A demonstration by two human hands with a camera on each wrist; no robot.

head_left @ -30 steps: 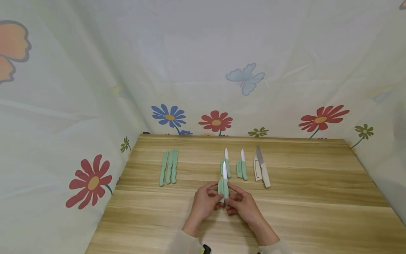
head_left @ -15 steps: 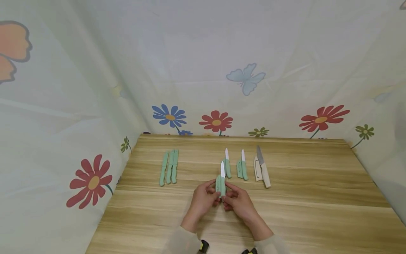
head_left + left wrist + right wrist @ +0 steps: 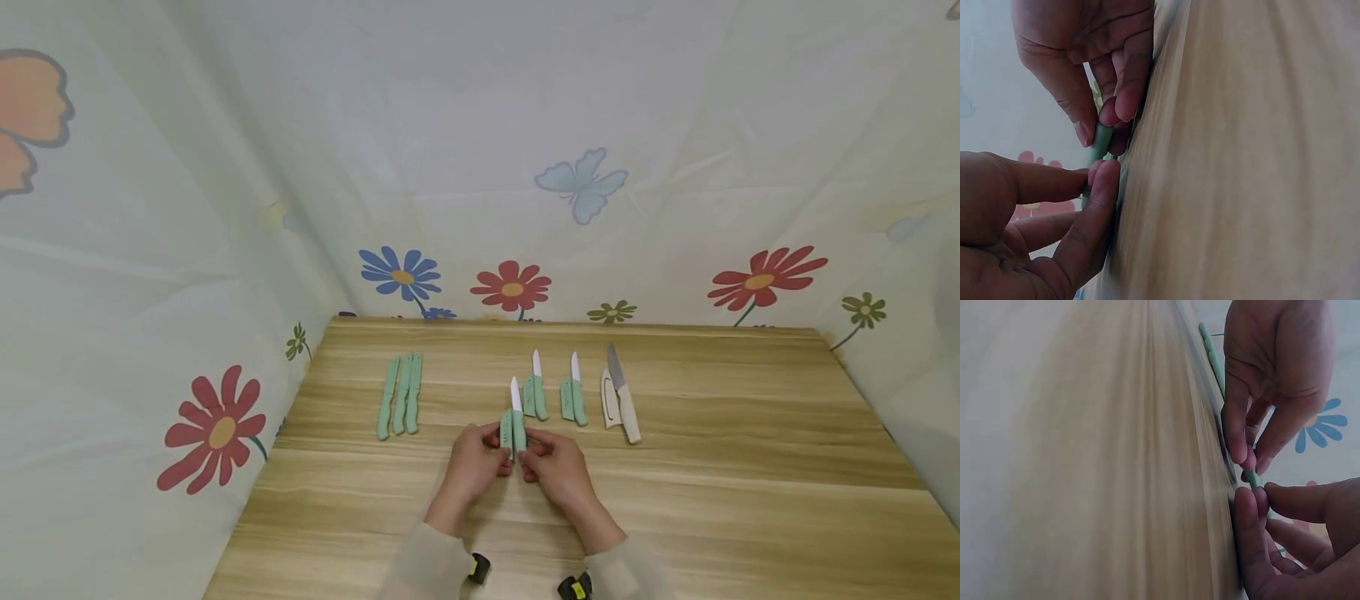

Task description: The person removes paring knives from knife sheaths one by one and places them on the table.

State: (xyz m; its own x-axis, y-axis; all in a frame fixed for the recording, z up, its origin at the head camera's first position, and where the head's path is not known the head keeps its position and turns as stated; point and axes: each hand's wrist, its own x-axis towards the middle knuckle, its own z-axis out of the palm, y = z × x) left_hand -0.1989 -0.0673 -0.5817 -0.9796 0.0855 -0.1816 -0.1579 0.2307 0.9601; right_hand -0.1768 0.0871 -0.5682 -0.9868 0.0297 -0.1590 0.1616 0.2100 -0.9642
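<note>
Head view: left hand (image 3: 472,462), fingers clamped on green sheath (image 3: 506,435); right hand (image 3: 557,468), fingers clamped on green knife (image 3: 519,432) beside it. Two green pairs (image 3: 578,405), white knife (image 3: 629,417) already laid on bench (image 3: 750,433); held pair not released.

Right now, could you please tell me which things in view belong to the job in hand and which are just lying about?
Job in hand:
green-handled knife, pinched by the right hand
green sheath, pinched by the left hand

Apparently just lying about:
three long green pieces
two more green knives with sheaths
cream-handled knife, cream sheath
</note>
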